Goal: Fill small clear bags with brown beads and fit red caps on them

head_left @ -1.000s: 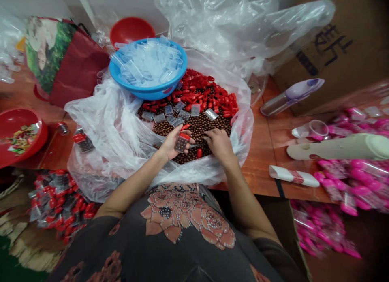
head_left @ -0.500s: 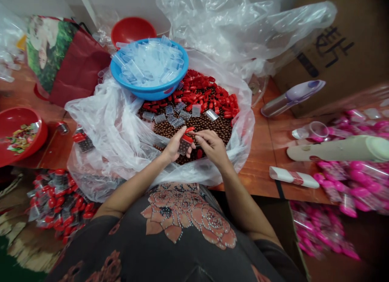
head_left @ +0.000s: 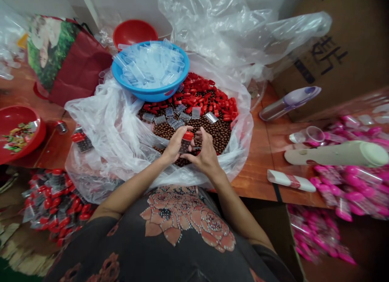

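My left hand (head_left: pixel 174 146) grips a small clear container (head_left: pixel 186 144) with a red flip lid, brown balls showing through its wall. The lid is down. My right hand (head_left: pixel 208 153) is beside it, fingers and thumb spread apart, the thumb tip close to the container's base. I cannot tell whether it touches. Both hands are over a heap of brown balls (head_left: pixel 219 136) in an opened white plastic bag (head_left: pixel 109 112). Red caps (head_left: pixel 209 95) and several clear empty containers (head_left: pixel 196 112) lie on the balls, just beyond my hands.
A blue basin (head_left: pixel 152 95) of clear containers rests at the heap's far edge. Filled red-capped containers (head_left: pixel 57 205) lie low on the left. At right are a pale cylinder (head_left: pixel 334 153), pink-capped containers (head_left: pixel 358 184) and a cardboard box (head_left: pixel 349 67). A red bowl (head_left: pixel 39 136) is at far left.
The container's red lid was raised and is now down. My right hand has gone from fingers drawn together near the lid to spread, with its thumb lower by the container.
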Tool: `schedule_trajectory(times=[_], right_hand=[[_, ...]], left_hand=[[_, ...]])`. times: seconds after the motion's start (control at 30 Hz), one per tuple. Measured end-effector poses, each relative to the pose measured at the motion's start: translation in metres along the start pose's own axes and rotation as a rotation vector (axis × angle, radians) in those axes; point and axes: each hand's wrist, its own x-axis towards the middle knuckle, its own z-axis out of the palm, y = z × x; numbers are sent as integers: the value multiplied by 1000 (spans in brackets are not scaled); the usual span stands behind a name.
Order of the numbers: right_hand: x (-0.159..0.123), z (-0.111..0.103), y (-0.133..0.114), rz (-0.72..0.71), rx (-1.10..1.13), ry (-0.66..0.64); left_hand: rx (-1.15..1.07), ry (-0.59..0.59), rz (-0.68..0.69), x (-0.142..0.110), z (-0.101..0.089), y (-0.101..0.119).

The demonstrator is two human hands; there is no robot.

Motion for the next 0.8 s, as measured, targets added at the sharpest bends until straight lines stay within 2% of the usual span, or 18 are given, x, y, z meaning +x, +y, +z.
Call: schedule_trajectory(times=[0.17,0.33,0.5,0.6,0.67,0.7,0.77,0.8], right_hand=[[5,-10,-2,-160,-164,-61],[4,-9,-1,-153,-224,-62],[5,-4,-1,-231,-246,-112],[4,1,-5,-232,-217,-134],[2,4,-6,-205,-183,-163],[0,5,-5,-183,-167,-181],[-3,5,3,-124,-145,-199],[-4,4,10,-93,-140,-194]], left_hand=[[91,86,78,0,-2,-7],[42,35,-78,-2,-5,-15],[-2,63,-44,-9,-2,-22],[36,109,-38,-18,-2,-16],[107,175,33,-24,-14,1],[161,237,111,-28,-26,14],[310,450,344,-37,-65,48],[397,613,477,-43,-90,67]])
